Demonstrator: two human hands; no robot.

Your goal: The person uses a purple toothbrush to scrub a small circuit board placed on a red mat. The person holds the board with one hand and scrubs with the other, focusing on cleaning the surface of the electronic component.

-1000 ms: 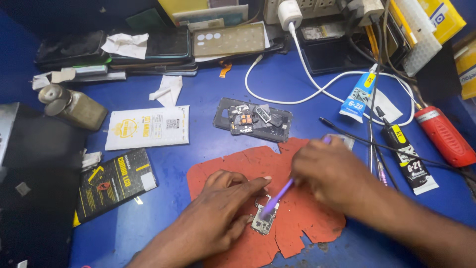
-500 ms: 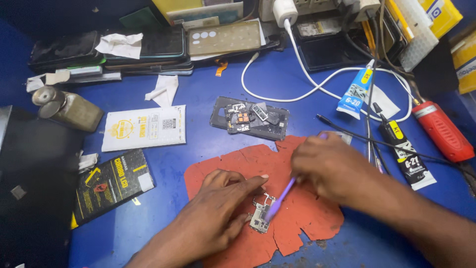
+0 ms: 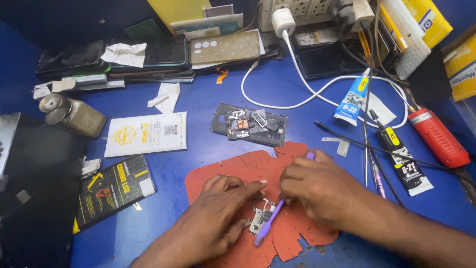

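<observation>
Two hands work a small circuit board [image 3: 261, 218] on the red mat [image 3: 218, 173] at six o'clock; left hand [image 3: 218, 218] fingers pin it, right hand [image 3: 317, 191] fingers clamp a purple brush [image 3: 267, 226]; light, steady strokes seem best.

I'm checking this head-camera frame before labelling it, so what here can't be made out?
Head view only:
- small circuit board: parts too small to tell; the left hand covers its left edge.
- purple tool: its upper part is hidden inside the right hand.
- red mat: partly under both hands.
- opened phone: inner parts too small to identify.
- red-handled tool: far end blurred.
</observation>
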